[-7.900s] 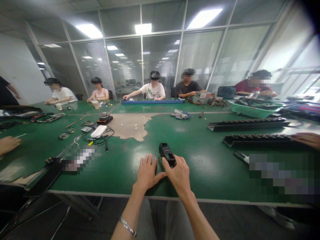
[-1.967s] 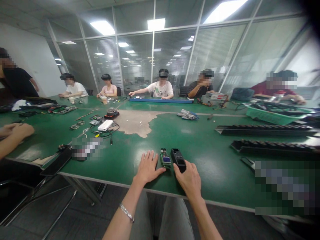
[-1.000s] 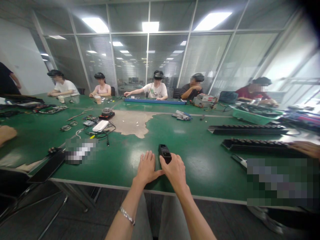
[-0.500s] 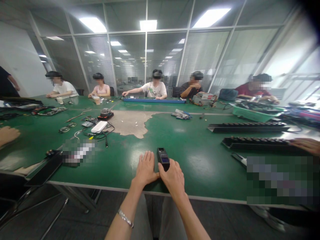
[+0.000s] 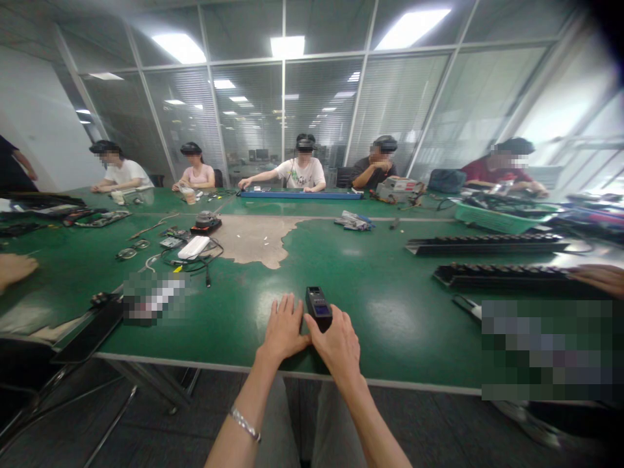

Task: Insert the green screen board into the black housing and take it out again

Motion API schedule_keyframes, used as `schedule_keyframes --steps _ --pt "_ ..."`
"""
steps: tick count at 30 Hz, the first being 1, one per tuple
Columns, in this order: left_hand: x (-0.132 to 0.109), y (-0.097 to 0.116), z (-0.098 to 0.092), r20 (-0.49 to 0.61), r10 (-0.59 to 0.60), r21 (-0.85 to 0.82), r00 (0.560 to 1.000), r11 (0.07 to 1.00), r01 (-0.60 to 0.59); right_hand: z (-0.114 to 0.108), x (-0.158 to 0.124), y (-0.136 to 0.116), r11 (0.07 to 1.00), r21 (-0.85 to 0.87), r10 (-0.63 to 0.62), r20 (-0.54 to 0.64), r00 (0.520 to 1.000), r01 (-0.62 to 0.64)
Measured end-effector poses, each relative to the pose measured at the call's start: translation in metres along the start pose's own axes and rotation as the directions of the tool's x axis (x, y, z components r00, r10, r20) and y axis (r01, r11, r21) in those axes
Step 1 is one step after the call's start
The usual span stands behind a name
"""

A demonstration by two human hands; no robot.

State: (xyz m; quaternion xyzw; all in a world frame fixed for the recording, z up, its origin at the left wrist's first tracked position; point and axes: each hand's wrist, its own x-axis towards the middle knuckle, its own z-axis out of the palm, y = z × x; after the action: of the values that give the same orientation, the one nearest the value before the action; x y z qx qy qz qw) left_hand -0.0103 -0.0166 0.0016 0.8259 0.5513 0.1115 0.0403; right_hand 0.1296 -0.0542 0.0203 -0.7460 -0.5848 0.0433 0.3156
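Near the lower middle of the frame, two bare hands are on the green bench (image 5: 394, 344). The right hand (image 5: 337, 341) has its grip clamped on a small black device (image 5: 318, 303), with the thumb on its left side and the fingers on its right side. This device stands at the lower centre, a little inside the front edge of the bench, and its far end points toward the top of the frame. On its upper face there is a dark blue screen (image 5: 322, 311). The left hand (image 5: 283, 328) lies palm down just beside the device, and its grip is not closed on anything: the fingers are stretched forward and the thumb reaches toward the right hand. Whether both thumbs touch, I cannot tell. On the left wrist is a silver bracelet (image 5: 244, 424). At the left of the frame lie a white flat box (image 5: 194, 247) among cables and a pair of glasses (image 5: 132, 249). At the right are two black rails (image 5: 485, 244), one behind the other, and another person's hand (image 5: 602, 275) is at the right end of the nearer one. Behind them, at the right, is a green basket (image 5: 502, 220) full of dark parts.
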Motion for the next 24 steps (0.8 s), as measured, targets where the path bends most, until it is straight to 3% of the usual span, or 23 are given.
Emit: schedule_keyframes --steps 8,16,19,24 --pt "-0.001 0.0 -0.002 -0.033 0.014 -0.027 0.999 1.0 -0.015 -0.002 0.002 0.001 0.998 0.051 -0.048 -0.009 0.999 0.049" --pt "-0.002 0.0 -0.005 -0.002 0.011 -0.059 1.0 0.998 -0.011 -0.016 0.019 -0.002 0.976 0.158 -0.128 -0.156 0.979 0.152" --pt "-0.002 0.002 -0.006 -0.011 0.006 -0.066 1.0 0.998 -0.007 -0.023 0.03 0.01 0.97 0.154 -0.149 -0.231 0.961 0.188" --pt "-0.002 0.004 -0.005 -0.022 0.007 -0.053 1.0 0.999 -0.008 -0.024 0.033 0.045 0.988 0.106 -0.084 -0.255 0.963 0.115"
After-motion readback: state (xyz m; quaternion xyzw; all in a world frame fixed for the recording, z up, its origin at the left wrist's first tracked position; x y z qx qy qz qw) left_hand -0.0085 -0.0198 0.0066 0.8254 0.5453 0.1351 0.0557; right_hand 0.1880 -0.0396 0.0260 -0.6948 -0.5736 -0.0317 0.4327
